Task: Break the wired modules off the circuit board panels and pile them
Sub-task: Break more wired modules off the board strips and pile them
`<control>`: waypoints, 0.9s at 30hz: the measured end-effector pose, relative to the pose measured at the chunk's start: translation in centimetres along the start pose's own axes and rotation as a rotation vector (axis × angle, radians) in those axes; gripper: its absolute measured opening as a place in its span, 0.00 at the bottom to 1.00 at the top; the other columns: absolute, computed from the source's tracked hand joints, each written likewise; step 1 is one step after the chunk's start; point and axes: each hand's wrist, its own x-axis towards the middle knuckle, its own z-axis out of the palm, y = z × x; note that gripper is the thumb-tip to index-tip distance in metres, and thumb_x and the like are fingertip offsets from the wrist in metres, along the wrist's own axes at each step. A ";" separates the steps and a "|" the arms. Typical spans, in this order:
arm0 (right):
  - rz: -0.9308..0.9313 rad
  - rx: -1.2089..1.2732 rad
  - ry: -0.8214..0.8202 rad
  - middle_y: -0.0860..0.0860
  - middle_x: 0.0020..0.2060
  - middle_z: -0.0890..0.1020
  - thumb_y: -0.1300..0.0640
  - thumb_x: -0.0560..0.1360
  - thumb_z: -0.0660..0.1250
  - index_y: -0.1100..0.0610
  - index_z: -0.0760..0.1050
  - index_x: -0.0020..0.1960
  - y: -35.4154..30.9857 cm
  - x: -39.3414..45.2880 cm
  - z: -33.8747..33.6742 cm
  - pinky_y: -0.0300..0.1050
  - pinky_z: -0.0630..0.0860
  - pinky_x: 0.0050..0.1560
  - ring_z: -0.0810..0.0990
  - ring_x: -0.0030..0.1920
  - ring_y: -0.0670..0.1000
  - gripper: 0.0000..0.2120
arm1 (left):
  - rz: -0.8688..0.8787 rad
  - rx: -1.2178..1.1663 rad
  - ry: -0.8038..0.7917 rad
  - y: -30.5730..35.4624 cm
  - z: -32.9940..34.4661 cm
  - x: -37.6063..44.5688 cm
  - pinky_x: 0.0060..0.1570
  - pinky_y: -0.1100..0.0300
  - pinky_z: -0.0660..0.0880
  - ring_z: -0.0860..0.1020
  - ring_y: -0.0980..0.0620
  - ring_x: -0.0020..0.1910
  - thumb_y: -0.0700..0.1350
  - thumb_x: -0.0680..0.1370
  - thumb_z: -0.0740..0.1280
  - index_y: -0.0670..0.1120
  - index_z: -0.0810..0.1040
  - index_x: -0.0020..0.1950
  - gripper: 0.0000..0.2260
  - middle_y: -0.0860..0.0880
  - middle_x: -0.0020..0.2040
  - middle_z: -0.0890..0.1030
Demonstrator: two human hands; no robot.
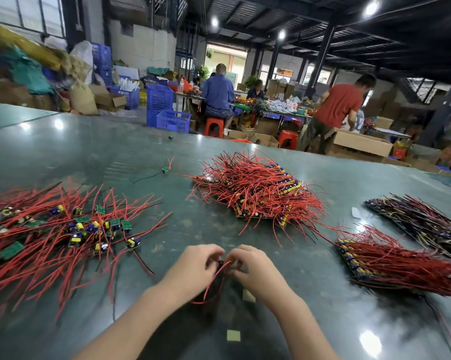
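Decent pile of loose modules on the left, but three panel stacks remain; both hands pinch a small wired piece.

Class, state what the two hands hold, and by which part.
Left hand and right hand together pinch a small wired module at its board end; red wires hang below.

Bright ceiling lamps glare off the glossy table, while wide-angle bending and blur soften the edges.
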 end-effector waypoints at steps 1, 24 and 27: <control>-0.004 0.053 0.054 0.48 0.44 0.79 0.59 0.70 0.70 0.53 0.80 0.48 -0.3 0.0 -0.1 0.39 0.70 0.48 0.76 0.47 0.47 0.07 | -0.010 -0.028 0.004 0.1 0.2 0.0 0.53 0.66 0.72 0.80 0.54 0.49 0.35 0.73 0.66 0.46 0.81 0.56 0.13 0.50 0.50 0.83; -0.012 0.674 0.297 0.42 0.44 0.84 0.65 0.73 0.68 0.42 0.77 0.56 -2.3 -0.8 -1.2 0.40 0.74 0.51 0.78 0.48 0.46 0.20 | -0.425 -0.983 -0.106 0.9 -0.6 0.1 0.31 0.68 0.75 0.78 0.59 0.29 0.36 0.73 0.70 0.41 0.81 0.43 0.02 0.50 0.33 0.81; 0.007 0.599 0.335 0.41 0.38 0.81 0.65 0.72 0.70 0.40 0.78 0.47 -2.3 -0.6 -1.3 0.36 0.70 0.43 0.73 0.40 0.40 0.18 | -0.433 -0.987 -0.131 1.0 -0.6 0.1 0.31 0.67 0.75 0.77 0.58 0.28 0.34 0.75 0.68 0.40 0.80 0.43 0.03 0.48 0.33 0.81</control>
